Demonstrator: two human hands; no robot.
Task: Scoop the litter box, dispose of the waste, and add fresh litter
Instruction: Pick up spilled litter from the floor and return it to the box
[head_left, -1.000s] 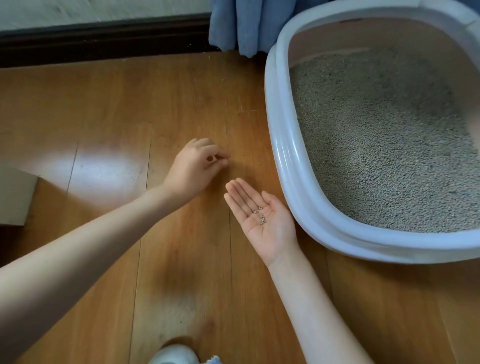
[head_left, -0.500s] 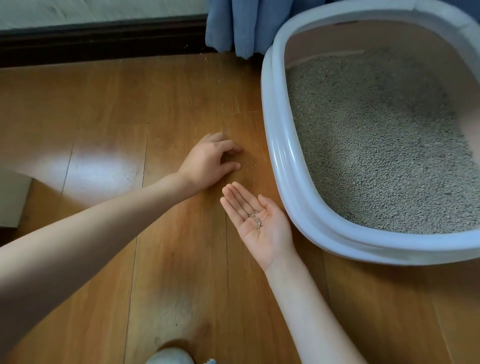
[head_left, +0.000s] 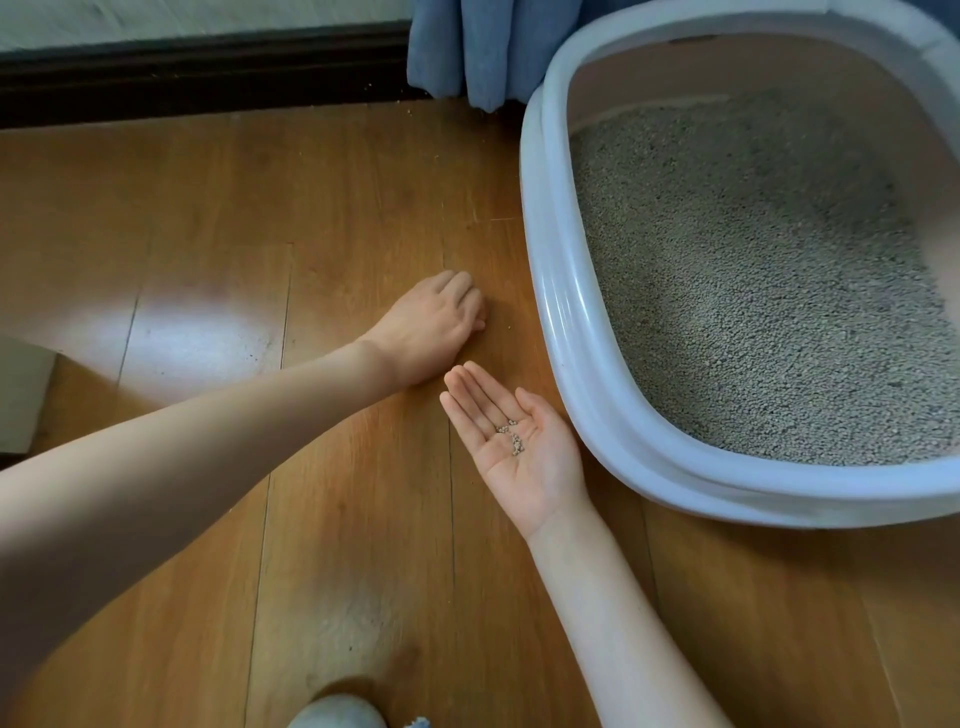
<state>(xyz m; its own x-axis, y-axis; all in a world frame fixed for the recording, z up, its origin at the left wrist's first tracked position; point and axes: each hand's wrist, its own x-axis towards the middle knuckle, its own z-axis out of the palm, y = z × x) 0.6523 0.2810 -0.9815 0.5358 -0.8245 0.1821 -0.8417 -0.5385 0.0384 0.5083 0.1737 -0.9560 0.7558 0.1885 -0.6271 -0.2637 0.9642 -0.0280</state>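
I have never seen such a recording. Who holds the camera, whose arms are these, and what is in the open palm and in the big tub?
There is only one view: a camera worn on the person's head, looking down at their own bare arms. The left hand reaches down to the brown wooden floor, fingers curled. The right hand lies open, palm up, carrying a few small grey litter grains. Beside it stands the pale grey plastic litter box, filled with grey litter. A blue curtain hangs behind.
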